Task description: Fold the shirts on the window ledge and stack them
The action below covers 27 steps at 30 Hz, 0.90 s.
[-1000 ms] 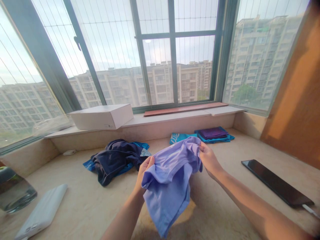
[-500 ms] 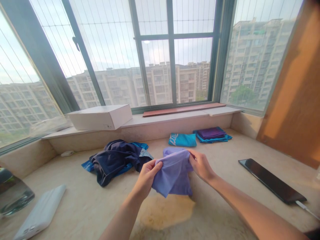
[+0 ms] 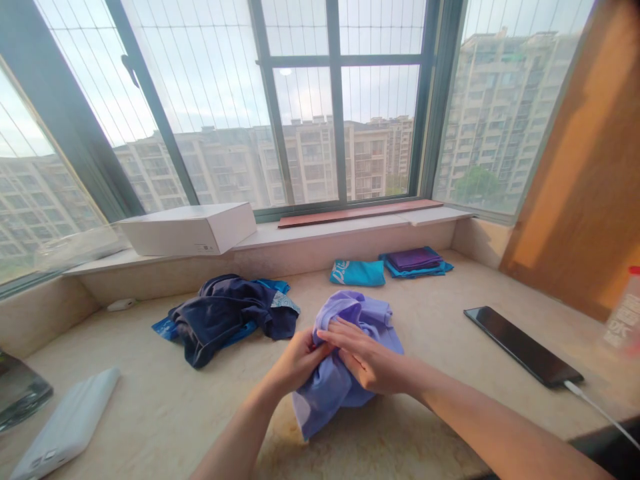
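Note:
A lavender cloth (image 3: 330,393) hangs loosely bunched at the middle of the stone surface. My left hand (image 3: 300,360) grips its left edge, thumb pointing inward. My right hand (image 3: 363,353) lies over the cloth, its fingers reaching across to the left hand; the fingertips are partly tucked at the fold. Left of the hands is a crumpled dark navy garment (image 3: 220,313) with blue parts. Behind them sit a folded turquoise cloth (image 3: 357,273) with white lettering and a folded purple and blue stack (image 3: 415,261).
A black phone (image 3: 523,347) with a white cable lies at right, near a bottle (image 3: 625,313). At left are a white power bank (image 3: 70,423) and a glass vessel (image 3: 20,390). A white box (image 3: 190,230) and a reddish board (image 3: 357,213) rest on the windowsill.
My right hand has moved left across the lavender cloth, close to my left hand. The cloth, spread between both hands before, is now bunched. The view has shifted slightly right.

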Motion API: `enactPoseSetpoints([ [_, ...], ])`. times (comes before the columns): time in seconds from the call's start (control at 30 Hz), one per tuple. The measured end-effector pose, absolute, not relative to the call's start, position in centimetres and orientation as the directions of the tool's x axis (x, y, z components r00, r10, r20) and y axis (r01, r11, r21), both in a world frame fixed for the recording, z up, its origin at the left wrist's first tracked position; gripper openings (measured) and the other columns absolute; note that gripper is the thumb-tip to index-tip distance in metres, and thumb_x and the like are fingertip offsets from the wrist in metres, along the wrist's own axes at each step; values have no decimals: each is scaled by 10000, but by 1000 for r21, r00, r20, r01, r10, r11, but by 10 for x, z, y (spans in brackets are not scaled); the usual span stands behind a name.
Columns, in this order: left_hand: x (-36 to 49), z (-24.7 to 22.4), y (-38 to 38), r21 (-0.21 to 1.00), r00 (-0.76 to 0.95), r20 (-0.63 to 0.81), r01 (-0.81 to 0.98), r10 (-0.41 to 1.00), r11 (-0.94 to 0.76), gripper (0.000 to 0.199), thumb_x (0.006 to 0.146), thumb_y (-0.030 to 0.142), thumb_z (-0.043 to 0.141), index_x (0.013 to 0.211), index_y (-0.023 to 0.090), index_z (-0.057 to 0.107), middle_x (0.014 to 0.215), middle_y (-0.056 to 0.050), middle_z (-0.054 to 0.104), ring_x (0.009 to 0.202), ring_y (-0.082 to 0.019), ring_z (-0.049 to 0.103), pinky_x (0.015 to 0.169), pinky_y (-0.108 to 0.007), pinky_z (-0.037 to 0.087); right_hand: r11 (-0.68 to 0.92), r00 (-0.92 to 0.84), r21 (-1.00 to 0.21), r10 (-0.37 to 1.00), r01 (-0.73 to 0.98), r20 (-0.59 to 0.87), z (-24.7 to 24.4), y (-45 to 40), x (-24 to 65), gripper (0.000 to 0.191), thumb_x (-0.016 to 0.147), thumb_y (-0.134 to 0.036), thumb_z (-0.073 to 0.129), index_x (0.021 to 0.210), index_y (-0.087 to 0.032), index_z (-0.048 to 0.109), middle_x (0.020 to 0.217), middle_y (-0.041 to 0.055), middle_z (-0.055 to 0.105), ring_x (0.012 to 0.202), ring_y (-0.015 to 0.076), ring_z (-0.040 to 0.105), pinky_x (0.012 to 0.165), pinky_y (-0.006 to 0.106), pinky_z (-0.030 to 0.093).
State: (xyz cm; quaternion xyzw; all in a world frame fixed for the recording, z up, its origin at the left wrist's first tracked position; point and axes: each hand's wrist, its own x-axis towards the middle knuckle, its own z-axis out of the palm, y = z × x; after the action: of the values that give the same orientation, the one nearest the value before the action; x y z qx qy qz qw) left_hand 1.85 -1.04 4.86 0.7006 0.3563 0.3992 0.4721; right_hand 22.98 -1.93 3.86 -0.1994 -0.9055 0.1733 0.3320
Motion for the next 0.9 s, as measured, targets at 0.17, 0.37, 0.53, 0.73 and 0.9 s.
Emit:
enactPoseSetpoints([
  [0.17, 6, 53, 5, 962, -36, 194, -187, 980, -198, 407, 715, 533, 820, 798, 150, 713, 629, 6, 658, 510, -113, 549, 499, -206, 452, 815, -605, -417, 579, 403, 547, 29, -7, 235, 740, 916, -198, 652, 1566, -292, 311, 1622, 99, 326, 1479, 251, 330, 1201, 455, 336],
  [0.37, -5, 65, 10, 818, -334, 191, -466, 923, -338, 417, 638, 479, 881, 862, 177, 702, 675, 13, 709, 552, -137, 654, 579, -241, 565, 739, -487, -376, 660, 559, 573, 20, 15, 241, 648, 875, -18, 510, 1477, -255, 482, 1347, 108, 600, 1251, 245, 562, 1074, 426, 464],
  [0.53, -10, 71, 12, 740, -379, 249, -519, 891, -427, 382, 671, 433, 869, 918, 198, 696, 778, -2, 747, 647, -148, 695, 660, -260, 592, 675, -213, -451, 663, 584, 718, 26, 32, 264, 489, 940, -110, 446, 1398, -232, 567, 1265, 118, 606, 1187, 241, 574, 1032, 417, 481],
  [0.73, -34, 83, 19, 649, -597, 302, -443, 744, -618, 162, 819, 316, 721, 934, 226, 651, 839, 26, 716, 770, -149, 689, 789, -315, 590, 542, 91, -601, 694, 587, 714, 42, 58, 318, 345, 976, -371, 463, 1121, -162, 697, 1100, 136, 697, 1046, 266, 640, 948, 422, 507],
  [0.9, -48, 85, 23, 708, -734, 249, -307, 632, -636, 136, 856, 269, 670, 982, 238, 628, 896, 31, 690, 823, -147, 674, 830, -327, 574, 299, 359, -822, 790, 484, 498, 34, 74, 332, 617, 992, -620, 297, 1005, -142, 688, 866, 127, 732, 789, 239, 688, 768, 391, 559],
])
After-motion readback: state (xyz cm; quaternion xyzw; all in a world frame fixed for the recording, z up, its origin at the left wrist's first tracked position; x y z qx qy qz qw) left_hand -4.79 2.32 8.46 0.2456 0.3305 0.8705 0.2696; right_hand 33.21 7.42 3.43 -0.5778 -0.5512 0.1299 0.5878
